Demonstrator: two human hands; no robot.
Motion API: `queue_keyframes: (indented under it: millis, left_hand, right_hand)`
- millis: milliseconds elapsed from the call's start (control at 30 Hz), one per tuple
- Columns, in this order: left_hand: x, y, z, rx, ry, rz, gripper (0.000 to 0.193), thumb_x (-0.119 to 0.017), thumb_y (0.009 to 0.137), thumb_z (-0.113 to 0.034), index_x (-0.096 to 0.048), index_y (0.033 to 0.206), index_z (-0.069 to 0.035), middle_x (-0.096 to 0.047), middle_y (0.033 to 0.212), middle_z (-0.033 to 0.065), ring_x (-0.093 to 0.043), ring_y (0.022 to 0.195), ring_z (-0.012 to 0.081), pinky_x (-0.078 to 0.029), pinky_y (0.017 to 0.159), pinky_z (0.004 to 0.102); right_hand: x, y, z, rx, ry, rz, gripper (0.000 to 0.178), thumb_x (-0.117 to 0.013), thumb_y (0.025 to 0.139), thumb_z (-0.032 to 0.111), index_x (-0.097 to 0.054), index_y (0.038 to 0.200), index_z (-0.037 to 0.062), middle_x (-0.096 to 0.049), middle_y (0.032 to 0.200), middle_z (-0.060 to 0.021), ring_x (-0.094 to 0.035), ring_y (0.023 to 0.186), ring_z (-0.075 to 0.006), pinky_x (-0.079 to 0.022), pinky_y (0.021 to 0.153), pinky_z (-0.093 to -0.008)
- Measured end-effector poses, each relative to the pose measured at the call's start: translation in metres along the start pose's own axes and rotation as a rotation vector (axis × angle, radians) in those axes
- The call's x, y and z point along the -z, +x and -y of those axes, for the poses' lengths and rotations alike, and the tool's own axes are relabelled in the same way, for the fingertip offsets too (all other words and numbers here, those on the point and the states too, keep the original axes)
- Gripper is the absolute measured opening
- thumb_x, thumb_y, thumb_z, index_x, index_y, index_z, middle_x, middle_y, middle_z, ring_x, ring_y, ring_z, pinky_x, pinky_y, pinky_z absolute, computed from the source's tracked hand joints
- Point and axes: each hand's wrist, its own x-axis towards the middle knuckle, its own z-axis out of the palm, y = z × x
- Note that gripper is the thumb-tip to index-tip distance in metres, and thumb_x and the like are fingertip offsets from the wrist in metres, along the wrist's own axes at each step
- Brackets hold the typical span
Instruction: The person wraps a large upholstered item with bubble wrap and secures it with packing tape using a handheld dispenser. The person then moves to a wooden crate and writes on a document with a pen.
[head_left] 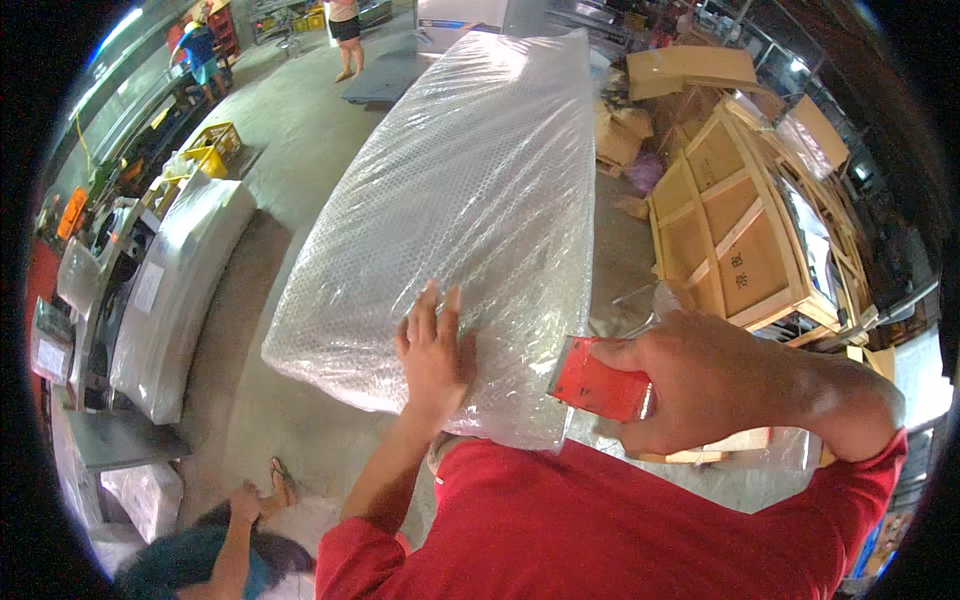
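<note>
A large flat bundle in clear bubble wrap (pixel 450 190) stretches away in front of me, its near end close to my body. My left hand (pixel 435 355) lies on the wrap near that end, fingers spread. Beside the bundle's near right corner, my right hand (pixel 685 375) grips a red tape dispenser (pixel 602 380). The dispenser's front edge meets the side of the wrap. Clear film shows around the right hand, but how it runs is hard to make out. What lies inside the wrapping is blurred by its layers.
A wooden crate (pixel 725 215) stands at the right, with cardboard (pixel 690 70) behind it. Long wrapped panels (pixel 185 300) lean at the left near a yellow basket (pixel 205 160). Another person's hand (pixel 243 502) and sandalled foot (pixel 278 488) are at lower left. Two people stand farther back.
</note>
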Motion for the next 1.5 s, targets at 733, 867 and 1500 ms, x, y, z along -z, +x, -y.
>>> queue_keyframes:
  millis: [733, 867, 1500]
  left_hand:
    - [0.03, -0.047, -0.073, -0.211, -0.199, 0.347, 0.121, -0.075, 0.066, -0.068, -0.033, 0.147, 0.011, -0.031, 0.153, 0.0355, -0.027, 0.146, 0.0483, -0.017, 0.119, 0.0611]
    - [0.012, -0.049, -0.085, -0.229, -0.236, 0.142, 0.103, -0.082, 0.068, -0.044, -0.038, 0.144, 0.01, -0.042, 0.147, 0.033, -0.039, 0.139, 0.0486, -0.029, 0.117, 0.0562]
    - [0.069, -0.032, -0.085, -0.379, -0.239, 0.385, 0.084, -0.071, 0.079, -0.058, -0.056, 0.136, 0.001, -0.055, 0.141, 0.0193, -0.038, 0.141, 0.0413, -0.024, 0.114, 0.0609]
  right_hand:
    - [0.022, -0.035, 0.013, -0.183, -0.169, 0.116, 0.077, -0.074, 0.069, 0.045, -0.06, 0.136, 0.0091, -0.064, 0.072, -0.0201, -0.068, 0.07, -0.0362, -0.052, 0.069, -0.0435]
    - [0.02, -0.051, 0.031, -0.252, -0.373, 0.22, 0.082, -0.072, 0.069, 0.049, -0.056, 0.14, 0.0129, -0.065, 0.078, -0.0216, -0.067, 0.069, -0.0359, -0.052, 0.066, -0.0448]
    - [-0.156, -0.038, -0.134, 0.052, 0.025, -0.092, 0.08, -0.076, 0.07, 0.045, -0.053, 0.143, 0.0211, -0.067, 0.084, -0.0249, -0.069, 0.077, -0.0439, -0.058, 0.072, -0.0529]
